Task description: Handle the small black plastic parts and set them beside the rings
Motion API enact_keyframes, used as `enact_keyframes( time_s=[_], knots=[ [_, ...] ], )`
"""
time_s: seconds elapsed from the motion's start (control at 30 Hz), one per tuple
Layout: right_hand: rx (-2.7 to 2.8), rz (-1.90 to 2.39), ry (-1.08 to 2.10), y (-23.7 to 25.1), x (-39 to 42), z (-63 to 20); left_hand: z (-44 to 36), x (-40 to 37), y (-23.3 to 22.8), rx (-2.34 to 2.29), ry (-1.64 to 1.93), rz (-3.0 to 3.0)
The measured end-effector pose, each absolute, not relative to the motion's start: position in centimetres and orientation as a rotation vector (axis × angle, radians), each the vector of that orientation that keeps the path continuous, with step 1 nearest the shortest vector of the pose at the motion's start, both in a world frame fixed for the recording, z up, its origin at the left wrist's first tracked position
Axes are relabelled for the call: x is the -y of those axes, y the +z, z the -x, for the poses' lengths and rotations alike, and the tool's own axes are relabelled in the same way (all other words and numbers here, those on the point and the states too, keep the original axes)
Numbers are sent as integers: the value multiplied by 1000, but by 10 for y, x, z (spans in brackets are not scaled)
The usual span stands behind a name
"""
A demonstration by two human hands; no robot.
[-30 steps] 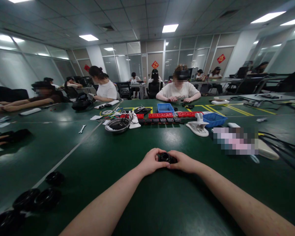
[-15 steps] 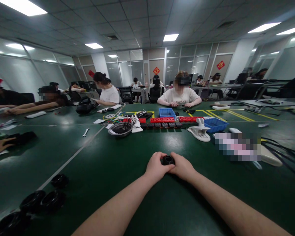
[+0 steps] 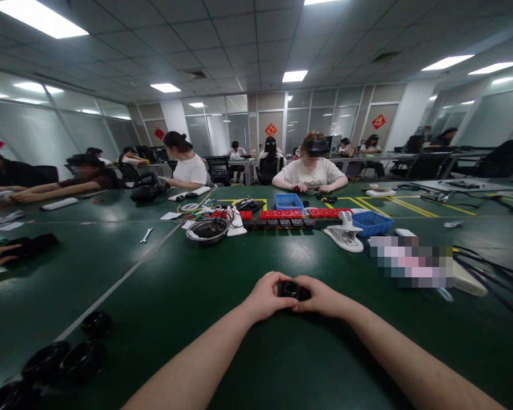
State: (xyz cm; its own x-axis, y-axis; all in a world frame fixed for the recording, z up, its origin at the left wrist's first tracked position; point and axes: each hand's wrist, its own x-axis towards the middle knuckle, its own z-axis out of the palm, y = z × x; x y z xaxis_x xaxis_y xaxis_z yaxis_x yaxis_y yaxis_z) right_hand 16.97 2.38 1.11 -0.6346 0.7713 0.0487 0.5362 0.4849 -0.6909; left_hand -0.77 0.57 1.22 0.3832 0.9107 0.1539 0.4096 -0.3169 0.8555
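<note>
A small, glossy black ring (image 3: 289, 289) is between my two hands, its round hole facing up towards me. My left hand (image 3: 265, 297) curls round its left side, thumb at the front and fingers behind. From the right, my right hand (image 3: 322, 296) closes on it in the same way, and the fingertips of both hands nearly meet. A dark part shows beside the ring within the right hand's grip; whether it is a separate piece I cannot tell. At the lower left lie several larger-looking black rings (image 3: 83, 360) on the green table (image 3: 188, 302).
Beyond my hands are a metal bowl (image 3: 208, 230), a white clamp stand (image 3: 345, 232), red power strips (image 3: 281, 214) and blue trays (image 3: 371, 222). A wrench (image 3: 146, 236) lies to the left. Black cables (image 3: 487, 273) run along the right. A person (image 3: 311, 165) sits opposite.
The view has tilted slightly, so the table sits lower in it. My hands remain round the black ring, and more of the dark part beside it now shows by my right fingers.
</note>
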Motion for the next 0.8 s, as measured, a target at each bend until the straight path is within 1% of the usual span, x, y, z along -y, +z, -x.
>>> enact_keyframes(
  time_s=[0.1, 0.23, 0.5, 0.8],
  knots=[
    [2350, 1053, 1053, 14, -25, -172, 7, -7, 13, -1111, 810, -1885],
    [2348, 1035, 1129, 16, -25, -172, 8, -8, 10, -1083, 794, -1878],
    [2401, 1099, 980, 16, -25, -171, 8, -8, 7, -1087, 822, -1886],
    [2401, 1121, 958, 15, -26, -170, 8, -8, 9, -1089, 815, -1880]
  ],
)
